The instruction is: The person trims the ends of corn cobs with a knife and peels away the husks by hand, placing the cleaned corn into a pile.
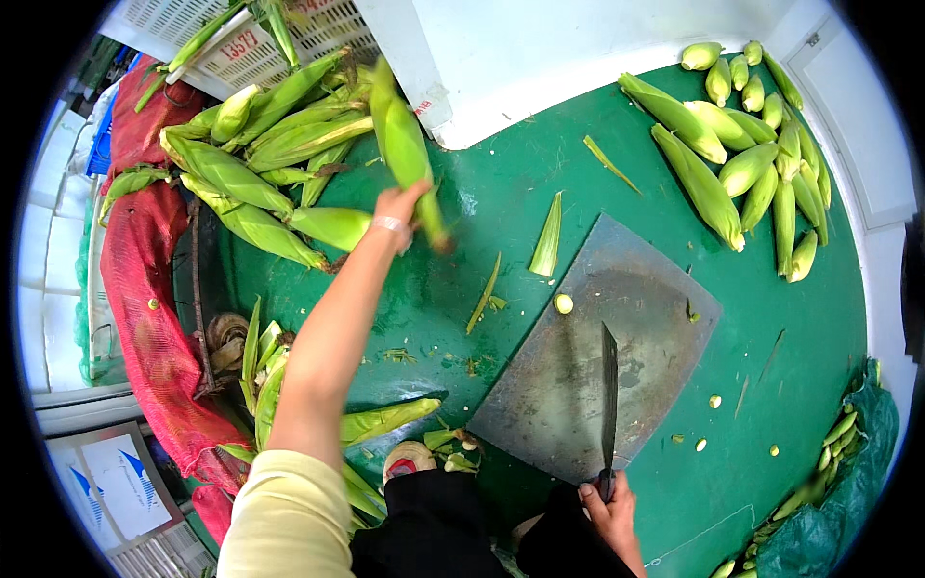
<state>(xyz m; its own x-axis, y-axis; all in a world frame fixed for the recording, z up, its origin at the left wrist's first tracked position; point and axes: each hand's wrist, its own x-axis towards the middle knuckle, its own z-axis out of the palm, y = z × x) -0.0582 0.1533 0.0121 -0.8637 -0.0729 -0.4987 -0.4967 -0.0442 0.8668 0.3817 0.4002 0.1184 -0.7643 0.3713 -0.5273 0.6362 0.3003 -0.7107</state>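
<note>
"Floor (761,313) is green, scattered with husk scraps (547,239), with a white wall (559,58) beyond. And the hands?"

"The left hand (396,208) has its fingers curled round a blurred corn ear (403,144) beside a heap (246,193); the right hand's (615,518) fingers wrap the handle of a knife (609,385), blade over the grey board (549,371)."

"Other ears (750,169)?"

"Piled upper right, near a white panel (858,125)."

Dull metal knife (609,395), scuffed matt board (568,342)
The corn (403,143) looks smooth and leafy; the floor (819,318) is smooth and glossy, the red sack (154,308) a net-like mesh, the white crate (332,39) perforated plastic.
</note>
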